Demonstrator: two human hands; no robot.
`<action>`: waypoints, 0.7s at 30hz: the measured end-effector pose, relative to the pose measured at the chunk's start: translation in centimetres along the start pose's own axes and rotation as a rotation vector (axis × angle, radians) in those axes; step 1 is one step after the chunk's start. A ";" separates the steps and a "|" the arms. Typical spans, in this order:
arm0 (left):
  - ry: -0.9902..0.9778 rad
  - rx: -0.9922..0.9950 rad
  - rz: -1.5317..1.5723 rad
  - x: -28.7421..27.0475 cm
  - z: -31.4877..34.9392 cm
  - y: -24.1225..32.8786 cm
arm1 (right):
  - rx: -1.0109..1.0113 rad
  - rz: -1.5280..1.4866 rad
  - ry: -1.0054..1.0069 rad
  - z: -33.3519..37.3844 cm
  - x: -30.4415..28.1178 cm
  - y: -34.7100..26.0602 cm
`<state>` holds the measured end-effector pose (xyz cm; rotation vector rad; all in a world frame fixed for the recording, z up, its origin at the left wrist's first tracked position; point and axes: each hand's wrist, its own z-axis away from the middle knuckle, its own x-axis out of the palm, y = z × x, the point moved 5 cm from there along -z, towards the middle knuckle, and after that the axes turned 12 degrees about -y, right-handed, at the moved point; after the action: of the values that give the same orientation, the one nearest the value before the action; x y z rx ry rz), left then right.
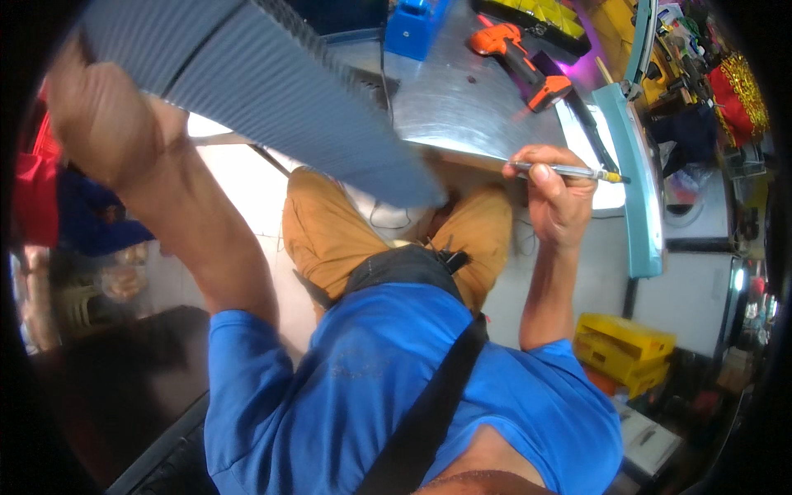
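A long grey ribbed panel slants across the upper left, over my lap. My left hand grips its edge at the left; most of the fingers are hidden, and the hand is a little blurred. Farther right, my right hand is closed around a slim silver pen-like tool with a yellow section near its end. That tool lies almost level between thumb and fingers, pointing right, in front of the metal-topped table. Its exact kind does not show.
An orange and black cordless drill lies on the table near a blue box and a yellow compartment organizer. A teal-framed panel stands at the right, beside white paper. Yellow crates sit lower right.
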<state>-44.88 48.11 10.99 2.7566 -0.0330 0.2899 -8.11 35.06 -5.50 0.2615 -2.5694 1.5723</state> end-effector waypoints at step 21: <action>-0.637 -1.066 0.230 19.4 21.8 -15.3 | 0.030 0.175 0.261 -11.0 -4.4 6.0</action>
<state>-20.67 54.78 -10.38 1.6703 -0.5068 -0.4464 -4.96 47.87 -6.54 -0.1617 -2.4220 1.5817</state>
